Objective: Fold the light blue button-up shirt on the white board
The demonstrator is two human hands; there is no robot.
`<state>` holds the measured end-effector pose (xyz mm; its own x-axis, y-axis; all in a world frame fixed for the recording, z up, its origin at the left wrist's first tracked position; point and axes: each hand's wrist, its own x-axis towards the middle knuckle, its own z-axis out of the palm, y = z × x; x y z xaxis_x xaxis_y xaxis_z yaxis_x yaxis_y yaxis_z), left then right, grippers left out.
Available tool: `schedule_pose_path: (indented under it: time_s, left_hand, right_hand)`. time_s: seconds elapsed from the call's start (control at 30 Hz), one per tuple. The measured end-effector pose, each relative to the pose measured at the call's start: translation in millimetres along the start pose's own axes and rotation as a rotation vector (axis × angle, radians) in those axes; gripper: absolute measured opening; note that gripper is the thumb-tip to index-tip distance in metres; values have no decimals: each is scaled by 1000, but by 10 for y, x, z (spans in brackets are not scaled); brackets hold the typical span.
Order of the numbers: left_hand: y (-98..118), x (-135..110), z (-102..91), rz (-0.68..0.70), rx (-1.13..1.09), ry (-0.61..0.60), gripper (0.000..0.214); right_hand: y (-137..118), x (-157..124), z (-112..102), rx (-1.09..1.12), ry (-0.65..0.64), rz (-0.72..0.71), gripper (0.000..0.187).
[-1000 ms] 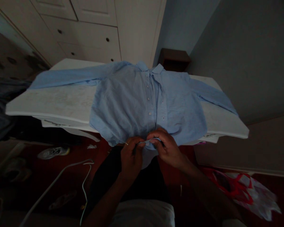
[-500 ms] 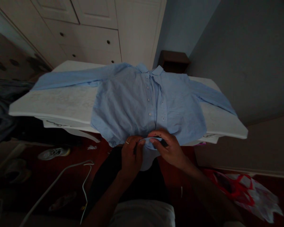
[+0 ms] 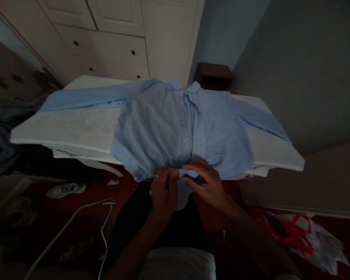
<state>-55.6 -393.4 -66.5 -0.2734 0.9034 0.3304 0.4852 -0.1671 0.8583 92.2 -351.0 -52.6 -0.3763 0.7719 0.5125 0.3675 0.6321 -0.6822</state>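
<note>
White table [image 3: 76,132] ahead carries your light blue shirt [image 3: 169,128] spread flat, front up, and at its six-o'clock hem your left hand [image 3: 162,191] and right hand [image 3: 205,182] both pinch the placket edges together.

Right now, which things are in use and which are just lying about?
In use: light blue shirt, spread on the white table; left hand and right hand, both pinching its bottom front edge.
Lying about: white hanger, shoe and red-and-white bag on the floor; brown stand behind the table.
</note>
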Motion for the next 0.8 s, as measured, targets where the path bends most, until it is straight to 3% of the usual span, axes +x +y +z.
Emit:
schedule_pose_path:
  time_s: [0.2,0.47,0.8]
  left_hand:
    - [45,8,-28,4,-54,-21,22]
    - [75,84,-141,-60,-180,-190,20]
    - [90,78,-133,-79,-207,-174,23]
  right_hand:
    - [-27,18,-28,40,5,77,21]
    - [-69,89,-92,133,-37,280,16]
    - [-120,182,-167,287,-67,462,18]
